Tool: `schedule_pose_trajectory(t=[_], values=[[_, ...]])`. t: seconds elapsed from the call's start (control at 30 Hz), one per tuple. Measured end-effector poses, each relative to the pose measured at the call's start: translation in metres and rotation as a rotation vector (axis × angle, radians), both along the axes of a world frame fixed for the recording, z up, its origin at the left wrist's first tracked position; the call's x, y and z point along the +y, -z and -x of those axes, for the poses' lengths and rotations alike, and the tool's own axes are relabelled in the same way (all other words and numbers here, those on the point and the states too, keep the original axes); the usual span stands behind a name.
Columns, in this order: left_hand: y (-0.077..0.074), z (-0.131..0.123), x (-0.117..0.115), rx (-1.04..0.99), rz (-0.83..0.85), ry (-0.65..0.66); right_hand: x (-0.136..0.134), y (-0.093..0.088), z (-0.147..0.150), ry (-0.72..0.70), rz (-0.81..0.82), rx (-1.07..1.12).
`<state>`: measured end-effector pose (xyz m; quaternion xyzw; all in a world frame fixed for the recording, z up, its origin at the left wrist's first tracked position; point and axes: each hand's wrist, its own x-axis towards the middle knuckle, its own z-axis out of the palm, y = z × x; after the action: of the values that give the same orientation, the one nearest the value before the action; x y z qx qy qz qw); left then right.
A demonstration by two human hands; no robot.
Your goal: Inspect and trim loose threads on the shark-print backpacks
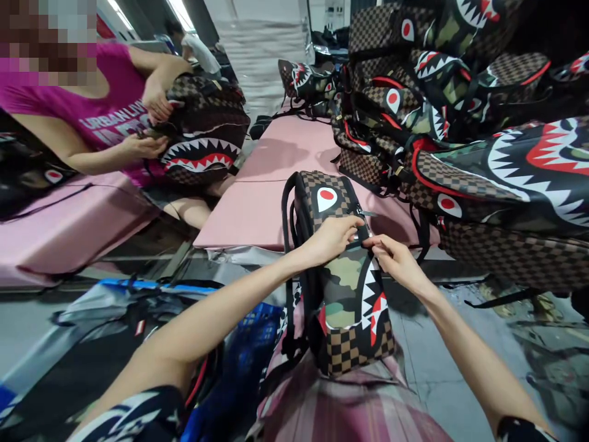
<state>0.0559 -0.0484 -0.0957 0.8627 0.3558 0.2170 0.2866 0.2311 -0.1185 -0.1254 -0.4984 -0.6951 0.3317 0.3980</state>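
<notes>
A backpack [350, 294] with brown checks, camouflage and a shark-mouth print stands upright on my lap, leaning against the pink table [257, 209]. My left hand [332, 238] lies over its front with the fingers curled at the zipper line. My right hand [391, 255] pinches a small part of the same zipper, probably the pull, right beside the left fingertips. The black shoulder straps [289, 215] hang down the backpack's left side.
A heap of matching shark-print backpacks [460, 110] fills the table's right and far side. Across the gap at the left, a person in a pink top [105, 116] handles another such backpack [202, 135]. Blue and grey bags [138, 319] lie on the floor at my left.
</notes>
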Motion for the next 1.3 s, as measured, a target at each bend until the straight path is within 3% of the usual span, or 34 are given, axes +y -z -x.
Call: schedule_pose_trajectory(t=[0.13, 0.33, 0.4, 0.5, 0.57, 0.67, 0.83, 0.97, 1.1, 1.2, 1.3], values=[[-0.003, 0.025, -0.001, -0.080, 0.115, -0.109, 0.030, -0.001, 0.015, -0.162, -0.184, -0.160], [0.001, 0.074, 0.008, -0.063, 0.211, -0.324, 0.063, -0.025, 0.066, -0.391, -0.160, -0.311], [-0.004, 0.091, 0.009, 0.066, 0.143, -0.319, 0.064, -0.035, 0.081, -0.403, -0.158, -0.379], [-0.012, 0.108, 0.004, 0.345, -0.186, -0.196, 0.058, -0.044, 0.093, -0.459, -0.122, -0.458], [-0.011, 0.109, 0.000, 0.496, -0.397, -0.104, 0.053, -0.044, 0.094, -0.558, -0.076, -0.523], [0.001, 0.099, -0.005, 0.586, -0.493, -0.095, 0.043, -0.038, 0.090, -0.629, -0.039, -0.628], [0.019, 0.070, -0.015, 0.639, -0.514, -0.201, 0.015, -0.028, 0.079, -0.486, -0.032, -0.479], [0.028, 0.050, -0.019, 0.557, -0.605, -0.265, -0.002, -0.021, 0.065, -0.434, 0.071, -0.302], [0.036, 0.045, -0.006, 0.371, -0.698, -0.195, -0.003, -0.017, 0.051, -0.449, 0.200, -0.133], [0.030, 0.057, -0.004, 0.152, -0.675, -0.105, -0.003, -0.021, 0.044, -0.459, 0.119, -0.210], [0.019, 0.074, -0.029, -0.003, -0.589, -0.080, -0.009, -0.024, 0.039, -0.516, 0.001, -0.290]])
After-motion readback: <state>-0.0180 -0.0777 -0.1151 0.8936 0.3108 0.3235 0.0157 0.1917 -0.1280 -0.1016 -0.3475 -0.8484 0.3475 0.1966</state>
